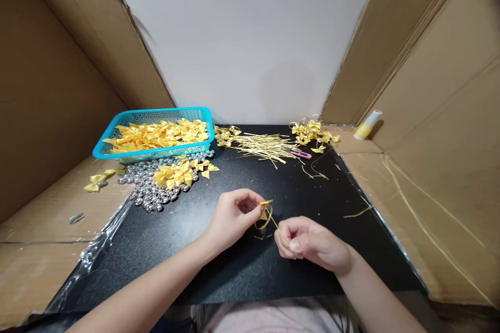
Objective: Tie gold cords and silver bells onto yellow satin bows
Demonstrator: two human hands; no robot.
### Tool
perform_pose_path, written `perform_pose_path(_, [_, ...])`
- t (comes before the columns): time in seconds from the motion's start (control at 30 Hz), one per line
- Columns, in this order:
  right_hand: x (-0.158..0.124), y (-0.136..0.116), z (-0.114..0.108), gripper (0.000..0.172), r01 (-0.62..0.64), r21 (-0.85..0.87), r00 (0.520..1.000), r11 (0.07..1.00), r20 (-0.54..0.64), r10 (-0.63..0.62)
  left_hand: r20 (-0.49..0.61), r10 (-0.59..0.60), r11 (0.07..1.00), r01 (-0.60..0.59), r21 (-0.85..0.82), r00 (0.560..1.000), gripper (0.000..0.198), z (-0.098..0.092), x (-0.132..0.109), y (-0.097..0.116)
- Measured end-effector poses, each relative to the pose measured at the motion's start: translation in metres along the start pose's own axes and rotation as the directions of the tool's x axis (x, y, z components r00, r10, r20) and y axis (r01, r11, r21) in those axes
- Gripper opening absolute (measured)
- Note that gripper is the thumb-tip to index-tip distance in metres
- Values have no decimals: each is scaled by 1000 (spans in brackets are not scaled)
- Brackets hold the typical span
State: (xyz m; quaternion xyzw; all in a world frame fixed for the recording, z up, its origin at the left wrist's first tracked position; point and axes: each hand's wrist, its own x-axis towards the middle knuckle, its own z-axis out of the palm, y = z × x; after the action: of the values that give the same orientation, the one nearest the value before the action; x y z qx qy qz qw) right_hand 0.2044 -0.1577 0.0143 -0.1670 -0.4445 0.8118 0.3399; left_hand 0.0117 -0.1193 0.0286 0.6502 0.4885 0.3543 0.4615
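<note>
Left hand pinches yellow bow, right hand cord.

The bows are satiny cloth with a soft shine; the cord, too thin to judge well, seems smooth. The beads gleam like polished metal. The basket is glossy plastic, the tabletop smooth with a sheen, the cardboard matt.

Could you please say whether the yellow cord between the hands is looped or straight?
Both: the cord loops beside the left hand, then runs nearly straight to the right hand.
</note>
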Motion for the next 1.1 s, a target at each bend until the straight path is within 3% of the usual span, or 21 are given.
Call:
perform_pose_path(0.27, [-7,4,-6,29,62,51,957,997,280,-74,39,-145,952,150,-265,989,12,-1,8,-4])
perform_pose_path(0.4, [-10,6,-10,28,135,155,930,979,320,-179,63,-171,932,182,-313,983,13,-1,10,-6])
perform_pose_path(0.57, [-9,-2,-6,29,226,338,855,914,381,-352,93,-181,918,202,-341,979,16,-1,10,-7])
perform_pose_path(0.67, [-9,-10,-3,30,267,387,845,883,346,-408,113,-199,903,227,-364,973,18,-1,10,-5])
perform_pose_path(0.73, [-10,-15,-2,30,278,348,879,895,285,-384,120,-218,888,248,-388,969,18,-1,9,-2])
perform_pose_path(0.83, [-10,-22,-2,26,303,177,951,936,4,-308,134,-236,866,270,-420,963,20,-1,8,1])
perform_pose_path(0.93, [-6,-23,0,23,311,81,930,947,-231,-285,178,-261,827,315,-466,949,26,0,6,1])
perform_pose_path(1.1, [3,-15,5,24,303,199,942,932,-208,-262,246,-268,772,360,-525,932,34,4,3,-1])
